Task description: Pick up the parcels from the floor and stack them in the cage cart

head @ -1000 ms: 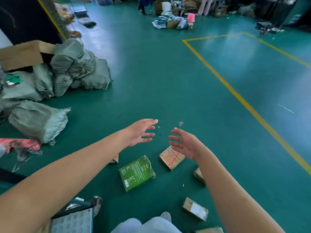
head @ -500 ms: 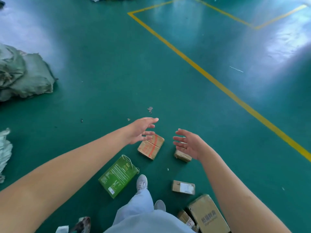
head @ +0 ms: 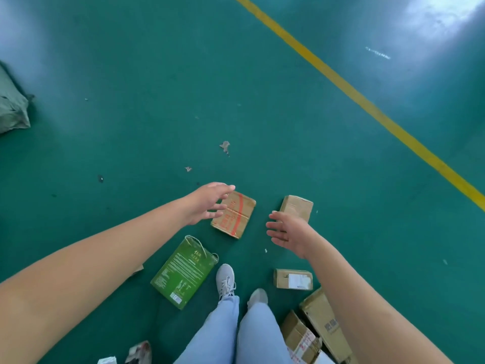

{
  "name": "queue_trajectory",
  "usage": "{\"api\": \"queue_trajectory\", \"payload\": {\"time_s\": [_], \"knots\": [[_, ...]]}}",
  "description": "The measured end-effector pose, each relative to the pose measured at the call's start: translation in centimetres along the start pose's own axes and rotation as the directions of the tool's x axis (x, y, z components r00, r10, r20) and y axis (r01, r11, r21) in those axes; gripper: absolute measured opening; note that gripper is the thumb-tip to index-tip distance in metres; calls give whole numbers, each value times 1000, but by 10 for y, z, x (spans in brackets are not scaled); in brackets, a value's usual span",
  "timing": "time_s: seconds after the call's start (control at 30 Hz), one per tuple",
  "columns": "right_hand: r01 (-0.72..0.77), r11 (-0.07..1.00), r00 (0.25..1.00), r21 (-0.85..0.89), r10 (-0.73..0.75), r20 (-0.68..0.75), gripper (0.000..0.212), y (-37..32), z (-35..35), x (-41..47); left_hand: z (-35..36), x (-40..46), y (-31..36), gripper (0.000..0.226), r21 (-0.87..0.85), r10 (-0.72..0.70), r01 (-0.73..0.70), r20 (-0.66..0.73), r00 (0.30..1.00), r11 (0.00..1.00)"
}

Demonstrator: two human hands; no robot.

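Several parcels lie on the green floor in front of my feet. A flat cardboard box with red print [head: 237,215] lies in the middle, and my left hand [head: 207,203] hovers over its left edge with fingers spread, holding nothing. A small plain brown box [head: 298,207] stands to its right; my right hand [head: 287,231] is just in front of it, fingers straight and empty. A green box with cord handles [head: 183,271] lies near my left shoe. A small labelled box [head: 292,279] sits by my right forearm. No cage cart is in view.
More cardboard boxes [head: 312,329] are piled at the bottom right beside my legs. A grey-green sack [head: 11,109] lies at the left edge. A yellow floor line [head: 367,106] runs diagonally across the upper right. Small scraps of litter [head: 225,147] dot the floor ahead.
The view has tilted further down as I stepped closer to the parcels. Both hands have reached lower toward the red-printed box and the small brown box; neither has taken hold of anything.
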State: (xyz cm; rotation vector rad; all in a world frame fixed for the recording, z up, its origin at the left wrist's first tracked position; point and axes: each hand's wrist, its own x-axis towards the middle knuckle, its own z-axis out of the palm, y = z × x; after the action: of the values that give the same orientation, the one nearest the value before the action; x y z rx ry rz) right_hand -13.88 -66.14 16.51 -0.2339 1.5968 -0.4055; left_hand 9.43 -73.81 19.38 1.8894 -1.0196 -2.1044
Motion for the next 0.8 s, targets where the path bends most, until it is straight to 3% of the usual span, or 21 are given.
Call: {"api": "queue_trajectory", "payload": {"time_s": [0.37,0.8], "knots": [[-155,983,986,-103,160,43,40,11,35,220,-43,210,-56,52,-13,-178,178,-65,982,984],[-300,933,954,-199,294,-61,34,127,58,518,-63,478,-229,43,75,-329,339,-126,936,938]]}}
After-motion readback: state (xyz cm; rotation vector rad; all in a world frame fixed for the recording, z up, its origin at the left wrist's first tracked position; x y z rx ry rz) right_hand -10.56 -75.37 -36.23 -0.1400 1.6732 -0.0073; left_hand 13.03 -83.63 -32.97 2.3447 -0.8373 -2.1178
